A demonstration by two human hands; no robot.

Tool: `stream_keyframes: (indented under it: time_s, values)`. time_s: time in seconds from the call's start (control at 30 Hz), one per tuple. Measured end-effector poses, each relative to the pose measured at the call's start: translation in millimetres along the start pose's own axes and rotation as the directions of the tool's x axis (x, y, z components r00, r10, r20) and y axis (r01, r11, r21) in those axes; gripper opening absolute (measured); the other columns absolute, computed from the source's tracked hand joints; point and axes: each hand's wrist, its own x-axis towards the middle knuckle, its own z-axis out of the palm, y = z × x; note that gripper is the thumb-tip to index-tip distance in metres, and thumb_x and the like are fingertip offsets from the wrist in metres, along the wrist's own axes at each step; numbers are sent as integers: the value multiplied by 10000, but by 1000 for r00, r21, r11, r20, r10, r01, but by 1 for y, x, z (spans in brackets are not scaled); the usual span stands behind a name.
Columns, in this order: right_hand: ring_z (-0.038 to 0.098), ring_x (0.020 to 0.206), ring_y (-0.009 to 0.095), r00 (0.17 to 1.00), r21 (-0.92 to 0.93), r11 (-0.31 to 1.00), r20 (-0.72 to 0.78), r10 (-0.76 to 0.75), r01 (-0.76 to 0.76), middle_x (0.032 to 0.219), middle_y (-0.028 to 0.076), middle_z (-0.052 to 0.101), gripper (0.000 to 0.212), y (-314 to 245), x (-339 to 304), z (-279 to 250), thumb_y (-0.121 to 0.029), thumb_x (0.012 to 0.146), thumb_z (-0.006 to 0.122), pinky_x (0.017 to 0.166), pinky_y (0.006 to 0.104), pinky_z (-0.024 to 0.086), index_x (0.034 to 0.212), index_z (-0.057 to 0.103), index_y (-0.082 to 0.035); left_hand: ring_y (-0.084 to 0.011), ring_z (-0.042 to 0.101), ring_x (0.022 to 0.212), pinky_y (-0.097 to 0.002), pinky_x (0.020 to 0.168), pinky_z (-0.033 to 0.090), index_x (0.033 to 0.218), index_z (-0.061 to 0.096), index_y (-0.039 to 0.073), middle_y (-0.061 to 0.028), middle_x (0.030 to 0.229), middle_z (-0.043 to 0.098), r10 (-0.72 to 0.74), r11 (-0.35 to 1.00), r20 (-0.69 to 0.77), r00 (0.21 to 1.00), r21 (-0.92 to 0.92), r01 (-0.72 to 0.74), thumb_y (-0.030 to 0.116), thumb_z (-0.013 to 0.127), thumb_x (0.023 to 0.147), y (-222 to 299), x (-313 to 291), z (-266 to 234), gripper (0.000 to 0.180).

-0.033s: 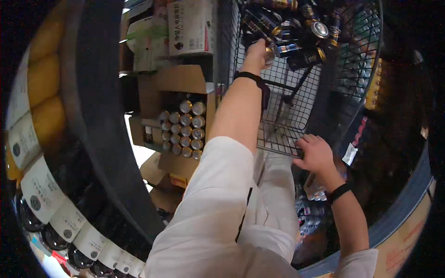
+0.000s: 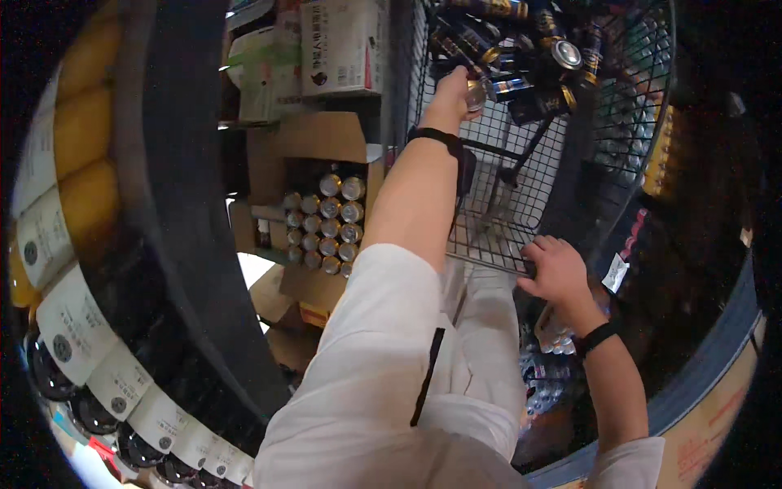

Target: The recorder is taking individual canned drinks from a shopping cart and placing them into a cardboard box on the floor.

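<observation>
My left hand (image 2: 453, 94) reaches into the wire shopping cart (image 2: 507, 193) and is closed round a drink can (image 2: 476, 95), whose silvery end faces me. Just beyond it several dark cans with gold trim (image 2: 511, 86) lie jumbled in the far part of the cart. One of them stands with its round silver end (image 2: 565, 55) turned up. My right hand (image 2: 556, 267) grips the near edge of the cart, fingers over the bar. To the left of my left forearm, an open cardboard box (image 2: 322, 135) holds rows of upright cans (image 2: 329, 208).
White cartons (image 2: 342, 45) stand behind the open box. A dark shelf post (image 2: 183, 204) rises on the left, beside bottles with pale labels (image 2: 69, 326). Packs of drinks (image 2: 550, 383) sit low to the right of my legs, and a cardboard carton (image 2: 705, 440) is at the lower right.
The view has shifted very slightly, so the open box and cartons appear a little lower and further right. Both hands keep their holds.
</observation>
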Motion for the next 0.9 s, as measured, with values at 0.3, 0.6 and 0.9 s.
stream_keyframes:
  time_s: [0.3,0.6,0.9]
  values:
    - [603,934,340,983,17,1000,-180,-17,20,928,104,597,387,3,-4,8,-311,632,733,801,450,508,932,636,-87,-169,623,972,-426,817,549,1180,600,108,-30,1093,642,303,912,222,927,214,-349,426,581,963,20,-205,-46,385]
    - [598,1097,402,998,-13,998,32,61,-61,1198,178,627,575,2,-3,4,-432,671,745,947,470,496,1105,648,-67,-144,621,1007,-298,893,500,1379,514,14,-66,1184,634,503,863,-50,863,69,-500,213,713,885,-48,-339,-207,569]
    - [562,1193,412,993,-135,985,41,115,-109,1292,206,603,648,22,-10,15,-479,691,752,1028,478,459,1194,644,-86,-257,639,1047,-350,881,530,1294,571,-2,-126,1176,650,495,869,-579,648,310,-386,335,700,900,-87,-291,-308,535]
